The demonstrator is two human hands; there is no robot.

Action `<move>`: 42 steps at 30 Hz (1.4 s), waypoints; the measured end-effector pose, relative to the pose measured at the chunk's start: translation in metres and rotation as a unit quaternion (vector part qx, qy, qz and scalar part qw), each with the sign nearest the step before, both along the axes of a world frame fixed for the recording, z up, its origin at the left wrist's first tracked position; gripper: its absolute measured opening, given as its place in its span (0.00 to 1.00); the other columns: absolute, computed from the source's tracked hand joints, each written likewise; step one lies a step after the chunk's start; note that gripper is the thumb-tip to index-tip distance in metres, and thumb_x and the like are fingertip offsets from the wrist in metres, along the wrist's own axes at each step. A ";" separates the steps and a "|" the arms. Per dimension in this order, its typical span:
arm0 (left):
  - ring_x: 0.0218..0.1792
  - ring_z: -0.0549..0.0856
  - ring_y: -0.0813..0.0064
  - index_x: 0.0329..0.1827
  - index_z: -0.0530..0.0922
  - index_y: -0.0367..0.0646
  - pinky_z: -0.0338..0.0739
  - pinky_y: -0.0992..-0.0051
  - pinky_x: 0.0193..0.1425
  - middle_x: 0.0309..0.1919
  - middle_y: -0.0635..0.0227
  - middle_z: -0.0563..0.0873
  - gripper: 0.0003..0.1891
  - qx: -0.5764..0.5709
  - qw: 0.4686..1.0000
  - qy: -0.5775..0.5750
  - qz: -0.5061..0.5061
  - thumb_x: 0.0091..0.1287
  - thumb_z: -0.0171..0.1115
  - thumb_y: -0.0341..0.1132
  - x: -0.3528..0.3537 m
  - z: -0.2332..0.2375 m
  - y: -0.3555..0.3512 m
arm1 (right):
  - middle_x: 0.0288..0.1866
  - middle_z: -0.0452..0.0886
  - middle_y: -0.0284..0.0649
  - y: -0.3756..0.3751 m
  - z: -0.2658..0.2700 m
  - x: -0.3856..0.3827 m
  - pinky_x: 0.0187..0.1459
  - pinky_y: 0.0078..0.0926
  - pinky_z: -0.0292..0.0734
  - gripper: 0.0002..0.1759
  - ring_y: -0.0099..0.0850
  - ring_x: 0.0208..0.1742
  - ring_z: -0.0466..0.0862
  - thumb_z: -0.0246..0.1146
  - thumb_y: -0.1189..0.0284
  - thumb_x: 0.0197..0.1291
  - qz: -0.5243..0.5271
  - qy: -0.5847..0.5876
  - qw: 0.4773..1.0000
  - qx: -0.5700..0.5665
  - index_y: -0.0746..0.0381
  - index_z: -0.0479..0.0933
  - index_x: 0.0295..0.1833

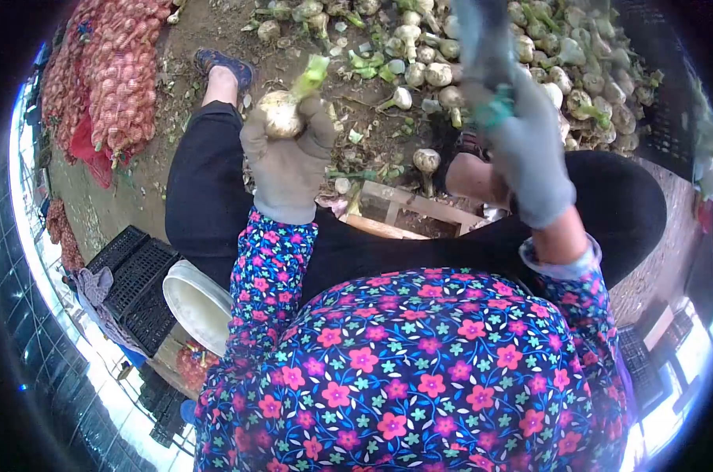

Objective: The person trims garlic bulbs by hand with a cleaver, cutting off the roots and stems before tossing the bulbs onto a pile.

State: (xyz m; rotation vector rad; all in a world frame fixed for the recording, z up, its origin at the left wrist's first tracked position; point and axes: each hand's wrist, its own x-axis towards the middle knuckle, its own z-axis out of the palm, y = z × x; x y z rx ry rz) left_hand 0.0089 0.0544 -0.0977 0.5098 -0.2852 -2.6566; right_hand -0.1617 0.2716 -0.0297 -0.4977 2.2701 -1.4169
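Observation:
My left hand [287,169], in a soiled grey glove, is closed around a pale onion [280,114] with a short, thick green stalk pointing up. My right hand [533,161], gloved in grey, is raised and wrapped round the green handle of a large knife [486,47]. Motion blurs the broad blade, which points up past the top edge of the view, so its exact shape cannot be told. Knife and onion are apart. On the ground between my legs stands another onion [426,161], close to a wooden frame [419,206].
A heap of onions [592,79] with stalks covers the ground ahead and right, amid leaf scraps. Filled red mesh sacks [124,79] stand far left. Black crates [132,279] and a white bucket [195,303] are by my left side. A dark crate [671,102] stands right.

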 end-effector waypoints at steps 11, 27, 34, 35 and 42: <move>0.54 0.83 0.66 0.65 0.70 0.34 0.81 0.71 0.57 0.58 0.56 0.80 0.26 -0.290 0.884 -0.224 -0.290 0.70 0.62 0.40 -0.111 -0.051 0.022 | 0.22 0.73 0.31 0.073 0.066 -0.037 0.14 0.14 0.56 0.16 0.16 0.13 0.67 0.65 0.66 0.64 -0.217 -0.031 0.972 -0.086 0.68 0.77 0.49; 0.65 0.75 0.54 0.73 0.67 0.53 0.74 0.55 0.65 0.66 0.56 0.73 0.40 -0.872 0.089 -0.400 -0.268 0.55 0.70 0.48 -0.308 -0.147 -0.001 | 0.22 0.79 0.36 0.070 0.047 -0.072 0.17 0.15 0.64 0.13 0.22 0.14 0.72 0.66 0.76 0.56 -0.299 -0.252 0.915 -0.100 0.70 0.77 0.46; 0.74 0.67 0.59 0.74 0.66 0.56 0.60 0.57 0.76 0.76 0.59 0.63 0.48 -0.965 -0.158 -0.169 -0.125 0.46 0.80 0.38 -0.336 -0.182 -0.018 | 0.33 0.86 0.44 0.070 0.048 -0.076 0.19 0.16 0.67 0.12 0.21 0.18 0.75 0.65 0.77 0.55 -0.247 -0.295 0.917 -0.102 0.70 0.77 0.45; 0.75 0.66 0.60 0.74 0.66 0.56 0.59 0.56 0.76 0.77 0.61 0.62 0.46 -0.968 -0.148 -0.133 -0.152 0.49 0.78 0.37 -0.341 -0.184 -0.015 | 0.36 0.87 0.46 0.065 0.052 -0.076 0.19 0.16 0.66 0.13 0.20 0.19 0.75 0.65 0.76 0.55 -0.266 -0.316 0.907 -0.079 0.70 0.77 0.46; 0.76 0.65 0.64 0.65 0.78 0.62 0.66 0.59 0.71 0.77 0.69 0.63 0.24 -0.927 -0.161 -0.152 -0.302 0.65 0.61 0.31 -0.357 -0.172 -0.001 | 0.45 0.88 0.49 0.063 0.049 -0.082 0.24 0.13 0.68 0.14 0.18 0.24 0.77 0.65 0.74 0.59 -0.209 -0.355 0.909 -0.063 0.68 0.76 0.49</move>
